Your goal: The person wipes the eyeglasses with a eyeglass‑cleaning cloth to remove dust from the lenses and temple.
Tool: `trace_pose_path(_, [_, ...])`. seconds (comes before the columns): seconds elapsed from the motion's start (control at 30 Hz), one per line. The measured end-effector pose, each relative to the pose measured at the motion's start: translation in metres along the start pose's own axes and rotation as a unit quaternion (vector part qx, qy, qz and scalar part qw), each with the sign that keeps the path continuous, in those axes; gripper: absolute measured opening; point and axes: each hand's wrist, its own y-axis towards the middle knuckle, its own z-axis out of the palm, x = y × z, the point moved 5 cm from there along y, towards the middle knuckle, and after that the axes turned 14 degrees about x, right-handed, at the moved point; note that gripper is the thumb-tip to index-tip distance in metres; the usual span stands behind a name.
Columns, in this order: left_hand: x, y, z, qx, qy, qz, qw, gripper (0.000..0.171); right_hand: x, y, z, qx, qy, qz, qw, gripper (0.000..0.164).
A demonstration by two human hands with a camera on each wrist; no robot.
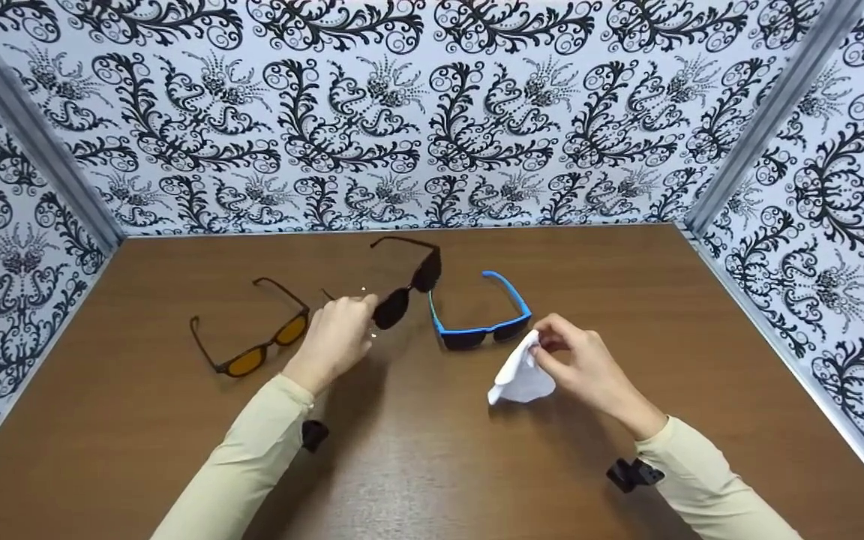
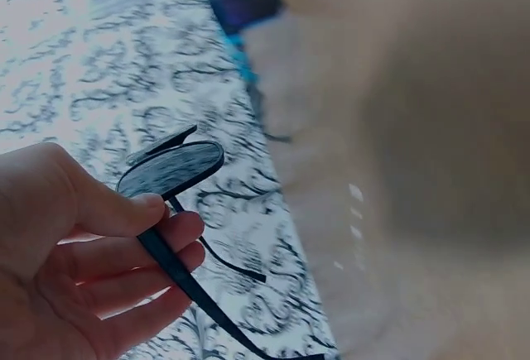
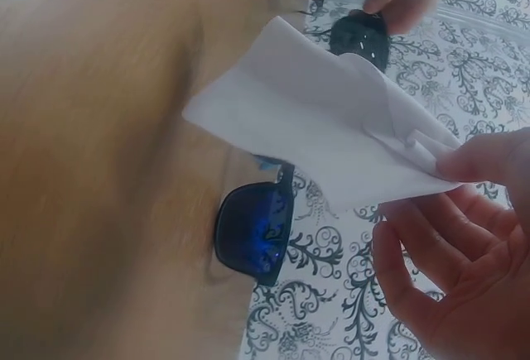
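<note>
Black sunglasses (image 1: 392, 308) are held off the table by my left hand (image 1: 338, 334), which pinches them near one hinge. In the left wrist view the thumb and fingers grip the frame beside a dark lens (image 2: 178, 170), and the temple arm (image 2: 199, 294) extends downward. My right hand (image 1: 586, 367) pinches a white cloth (image 1: 526, 379) by one corner between thumb and fingers; the rest of the cloth hangs down. Just beyond the cloth, blue-framed sunglasses (image 1: 484, 331) lie on the table with their arms unfolded. Their dark bluish lens (image 3: 252, 228) shows in the right wrist view.
Left of my left hand, glasses with orange lenses (image 1: 246, 362) and a dark frame lie unfolded on the wooden table (image 1: 432, 465). Patterned panels (image 1: 417, 112) with grey metal corner posts (image 1: 773, 112) enclose the table at the back and sides.
</note>
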Motion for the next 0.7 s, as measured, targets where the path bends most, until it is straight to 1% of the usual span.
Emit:
trace_pose_path(0.2, [-0.022,-0.007,-0.017,-0.044,-0.051,0.015,0.9976,0.018,0.010,0.005,-0.001,-0.017,0.005,-0.022,1.000,0.020])
trace_pose_path(0.37, [-0.042,-0.012,-0.023,-0.068,-0.093,0.056,0.9917,0.018,0.020,0.010,-0.004,-0.034,-0.002,-0.025,0.999,0.020])
trace_pose_path(0.47, [-0.050,-0.015,-0.026,-0.073,-0.111,0.079,0.9880,0.019,0.026,0.014,-0.005,-0.042,-0.007,-0.031,0.999,0.018])
trace_pose_path(0.53, [-0.055,-0.016,-0.028,-0.074,-0.121,0.089,0.9859,0.020,0.030,0.017,-0.004,-0.046,-0.017,-0.039,0.998,0.017])
trace_pose_path(0.7, [-0.064,-0.017,-0.030,-0.054,-0.158,0.094,0.9815,0.015,0.044,0.027,-0.002,-0.060,-0.067,-0.074,0.993,0.016])
